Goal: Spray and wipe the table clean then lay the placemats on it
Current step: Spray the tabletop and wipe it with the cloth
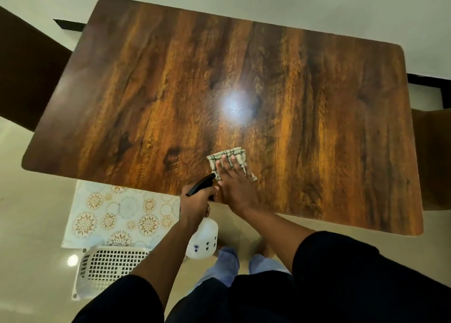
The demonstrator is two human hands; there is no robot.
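Nearest to us, below and to the left of the left hand, a white lattice plastic basket is sitting on the floor with the patterned placemats lying flat just beyond it, partly tucked under the table's near edge. The left hand is curling around the neck of the white spray bottle, its black trigger head pointing forward toward the right hand. The right hand is lying open, fingers straight and spread, pressing the checked cloth flat onto the table just beyond the near edge. We are judging the wiping to be at an early stage: most of the glossy, wood-grained surface is stretching away ahead of the hands, its long axis running left to right, so the right hand is the nearer for sweeping outward. The placemats are waiting off the table, closer to the left hand.
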